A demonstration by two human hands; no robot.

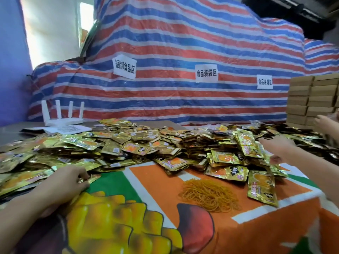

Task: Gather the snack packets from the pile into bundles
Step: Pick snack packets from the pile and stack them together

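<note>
A red, blue and white striped tarpaulin point(183, 43) with white paper signs hangs behind a table whose orange and green printed cloth point(156, 180) carries a wide pile of gold foil snack packets point(128, 143), spread from the left side to the right. A loose heap of thin tan rubber bands point(209, 195) lies on the cloth just before the pile. The left hand point(62, 184) lies on the pile's near edge, fingers curled round a few packets there. The right hand point(278, 146), blurred, reaches with straight fingers over the packets on the right and holds nothing. The packets look light, flat and slippery, likely to slide apart, so a stack is best squared up and pinched across its middle, not by the sealed ends.
</note>
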